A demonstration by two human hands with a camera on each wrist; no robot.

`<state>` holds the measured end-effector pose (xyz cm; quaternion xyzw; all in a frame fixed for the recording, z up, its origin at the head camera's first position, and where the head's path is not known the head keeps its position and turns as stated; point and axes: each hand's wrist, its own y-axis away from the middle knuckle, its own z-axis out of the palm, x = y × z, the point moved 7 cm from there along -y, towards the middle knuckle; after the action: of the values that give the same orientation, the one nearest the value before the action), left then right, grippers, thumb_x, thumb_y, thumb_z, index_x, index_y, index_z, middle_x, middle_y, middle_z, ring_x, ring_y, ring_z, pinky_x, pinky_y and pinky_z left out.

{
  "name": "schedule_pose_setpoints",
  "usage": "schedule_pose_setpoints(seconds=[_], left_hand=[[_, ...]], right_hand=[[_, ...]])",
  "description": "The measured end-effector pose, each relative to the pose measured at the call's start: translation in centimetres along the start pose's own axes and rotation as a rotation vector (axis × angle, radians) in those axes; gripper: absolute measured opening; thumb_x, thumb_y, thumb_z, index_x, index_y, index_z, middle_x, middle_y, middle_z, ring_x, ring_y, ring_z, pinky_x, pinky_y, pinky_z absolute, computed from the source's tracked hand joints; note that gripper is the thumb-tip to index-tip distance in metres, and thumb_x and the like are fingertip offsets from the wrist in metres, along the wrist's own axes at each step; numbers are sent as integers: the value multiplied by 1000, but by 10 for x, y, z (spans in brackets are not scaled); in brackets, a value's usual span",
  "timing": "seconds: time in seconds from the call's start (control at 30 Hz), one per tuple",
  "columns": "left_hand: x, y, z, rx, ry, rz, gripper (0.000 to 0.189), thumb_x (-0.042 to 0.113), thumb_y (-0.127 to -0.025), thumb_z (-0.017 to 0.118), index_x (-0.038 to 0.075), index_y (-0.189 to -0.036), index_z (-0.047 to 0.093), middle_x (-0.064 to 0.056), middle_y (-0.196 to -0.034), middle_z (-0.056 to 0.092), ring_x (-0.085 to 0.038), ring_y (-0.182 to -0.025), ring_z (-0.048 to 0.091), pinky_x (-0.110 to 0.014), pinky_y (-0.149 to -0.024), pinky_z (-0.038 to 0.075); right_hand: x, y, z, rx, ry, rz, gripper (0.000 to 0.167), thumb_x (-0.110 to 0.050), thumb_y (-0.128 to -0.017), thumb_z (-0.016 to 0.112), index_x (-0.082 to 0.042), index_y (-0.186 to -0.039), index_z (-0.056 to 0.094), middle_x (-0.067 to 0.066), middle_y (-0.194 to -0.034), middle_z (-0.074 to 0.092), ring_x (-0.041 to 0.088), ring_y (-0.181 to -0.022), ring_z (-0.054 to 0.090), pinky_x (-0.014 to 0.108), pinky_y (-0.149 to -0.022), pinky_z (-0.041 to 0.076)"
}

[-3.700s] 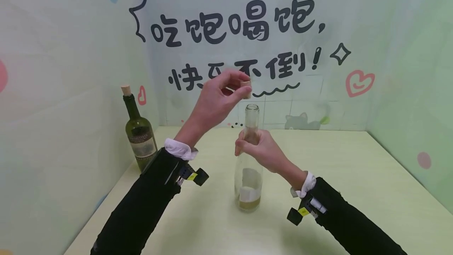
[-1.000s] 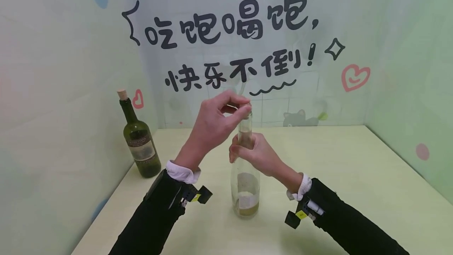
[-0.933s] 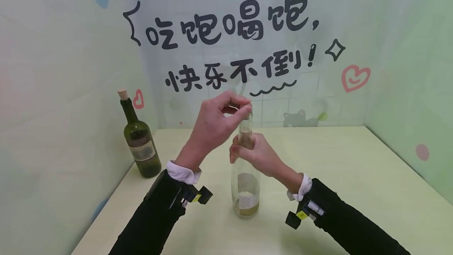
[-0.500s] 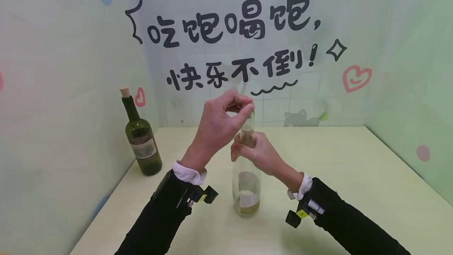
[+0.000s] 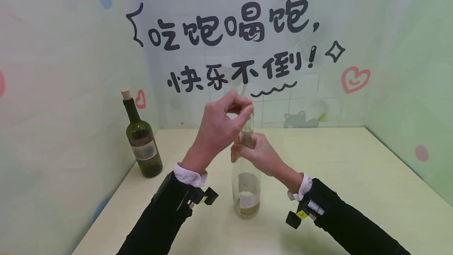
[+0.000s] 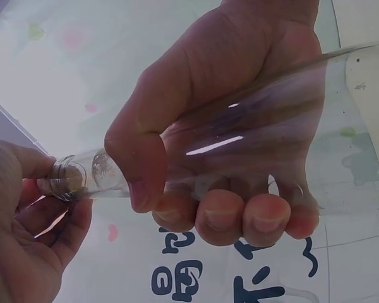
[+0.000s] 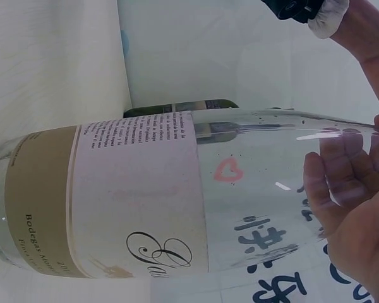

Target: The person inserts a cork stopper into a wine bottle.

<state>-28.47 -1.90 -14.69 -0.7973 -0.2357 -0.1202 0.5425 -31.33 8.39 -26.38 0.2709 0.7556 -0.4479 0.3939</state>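
A clear glass wine bottle (image 5: 246, 176) stands upright on the table, its pale label (image 7: 136, 196) near the base. My right hand (image 5: 264, 154) wraps around the bottle just below the neck, fingers curled on the glass in the left wrist view. At the mouth, my left hand (image 5: 224, 123) pinches a cork (image 6: 68, 178) between thumb and fingers. The left wrist view shows the cork at the bottle's rim, partly covered by fingertips; how deep it sits I cannot tell. From the head view, the left fingers hide the cork.
A dark green wine bottle (image 5: 144, 148) with a cork (image 5: 126, 94) in its top stands at the table's left edge by the side wall. The pale table (image 5: 318, 168) is bounded by printed walls at the back and sides.
Several seconds ago my left hand held the cork above the bottle; it has since come down onto the mouth. During the last second both hands stay nearly in place, the left shifting slightly.
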Motion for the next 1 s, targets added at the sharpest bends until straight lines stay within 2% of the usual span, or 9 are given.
schedule_pose_setpoints(seconds=[0.33,0.6,0.7,0.87,1.0], left_hand=[[3,3,-1,6,-39,60,10,6,-100,66,5,-109,66,-3,-97,72,-12,-89,69,-26,-82,58],[4,17,0,-3,-95,50,17,8,-101,64,4,-118,65,-2,-100,70,-13,-89,67,-27,-63,54],[7,18,-1,-8,-128,76,21,7,-101,64,3,-121,65,-3,-102,69,-14,-91,66,-27,-69,55],[10,21,-3,-30,-158,104,30,6,-100,65,3,-129,64,-5,-110,69,-16,-96,65,-29,-82,55],[8,25,-2,-69,-163,93,39,6,-100,65,4,-139,59,-6,-122,67,-16,-99,64,-28,-84,55]], right_hand=[[-6,1,-2,-4,66,30,17,-18,-101,62,-7,-91,70,7,-81,72,27,-87,69,49,-92,54],[-3,9,3,-38,85,81,18,-24,-103,63,-9,-109,71,5,-93,74,24,-95,69,47,-95,54],[-4,9,3,-43,77,76,21,-25,-103,65,-8,-117,68,6,-100,74,25,-96,70,47,-95,55],[-6,10,1,-58,61,46,41,-25,-102,66,-12,-140,56,6,-116,71,26,-104,69,46,-95,56],[-9,11,-1,-102,3,19,70,-17,-102,64,-24,-162,28,2,-145,56,28,-117,65,49,-100,53]])
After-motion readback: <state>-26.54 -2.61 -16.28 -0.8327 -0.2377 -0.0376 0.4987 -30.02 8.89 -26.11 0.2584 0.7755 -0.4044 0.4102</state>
